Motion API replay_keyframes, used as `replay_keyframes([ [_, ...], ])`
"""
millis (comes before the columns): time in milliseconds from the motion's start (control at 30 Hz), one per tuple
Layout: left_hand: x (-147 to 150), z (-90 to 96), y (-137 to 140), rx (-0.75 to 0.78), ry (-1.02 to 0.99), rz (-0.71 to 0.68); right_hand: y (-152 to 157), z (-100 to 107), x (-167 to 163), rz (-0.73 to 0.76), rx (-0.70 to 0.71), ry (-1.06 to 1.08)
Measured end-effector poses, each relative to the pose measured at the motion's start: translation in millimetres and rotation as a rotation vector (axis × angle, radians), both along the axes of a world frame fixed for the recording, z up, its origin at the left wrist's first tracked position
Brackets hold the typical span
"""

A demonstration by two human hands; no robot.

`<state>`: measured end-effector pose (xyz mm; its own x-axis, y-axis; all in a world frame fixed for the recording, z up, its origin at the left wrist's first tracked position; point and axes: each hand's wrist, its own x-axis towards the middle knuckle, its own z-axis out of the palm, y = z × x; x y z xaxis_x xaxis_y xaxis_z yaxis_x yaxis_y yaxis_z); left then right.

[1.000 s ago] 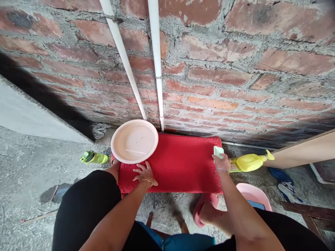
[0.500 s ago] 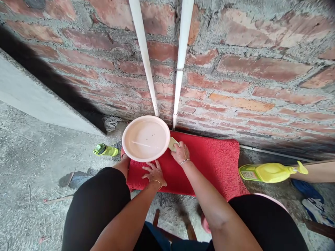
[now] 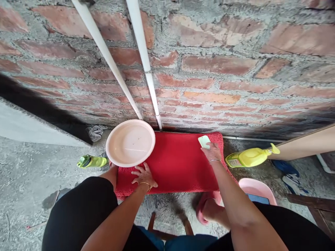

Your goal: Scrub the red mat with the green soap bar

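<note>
A thick red mat [image 3: 180,157], smooth in the middle and shaggy at its ends, lies over a low support against the wall. My right hand [image 3: 212,152] grips a pale green bar of soap [image 3: 203,141] at the mat's right end, its lower part hidden by my fingers. Spread flat, my left hand [image 3: 143,176] presses on the mat near its left front. Just beyond those fingers a pale pink basin [image 3: 111,150] rests on the mat's left end, with what looks like shallow water inside.
A yellow spray bottle [image 3: 248,158] lies right of the mat, near a pink tub [image 3: 269,191]. On the left are a green bottle [image 3: 91,161] and a grey rag [image 3: 95,132]. White pipes [image 3: 150,83] run down the brick wall [image 3: 199,66] behind.
My right hand has slid the bar of soap from beside the basin to the mat's right end. My left hand stays on the mat. The view has turned to the right.
</note>
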<state>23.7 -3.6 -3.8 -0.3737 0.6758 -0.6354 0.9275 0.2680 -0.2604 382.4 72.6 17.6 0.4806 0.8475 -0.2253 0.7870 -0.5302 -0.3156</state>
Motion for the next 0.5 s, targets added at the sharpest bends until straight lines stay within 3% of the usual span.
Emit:
replay_keyframes([
  [133,-0.5,-2.0,1.5,0.018,0.017,-0.008,-34.0,9.9,55.3,-0.355,-0.027,-0.02],
  [233,0.4,0.8,1.3,0.022,0.025,-0.019,-52.0,12.6,63.3,-0.496,-0.025,-0.01],
  [300,0.0,3.7,-0.6,0.022,0.022,-0.052,-56.0,10.6,48.7,-0.379,0.025,-0.022],
  [367,-2.3,7.0,-3.7,0.031,0.012,-0.104,-54.9,7.8,17.2,-0.131,0.096,-0.015],
  [500,-12.6,18.4,-10.5,0.058,-0.038,-0.15,-50.6,10.6,-84.1,0.378,0.104,0.053],
])
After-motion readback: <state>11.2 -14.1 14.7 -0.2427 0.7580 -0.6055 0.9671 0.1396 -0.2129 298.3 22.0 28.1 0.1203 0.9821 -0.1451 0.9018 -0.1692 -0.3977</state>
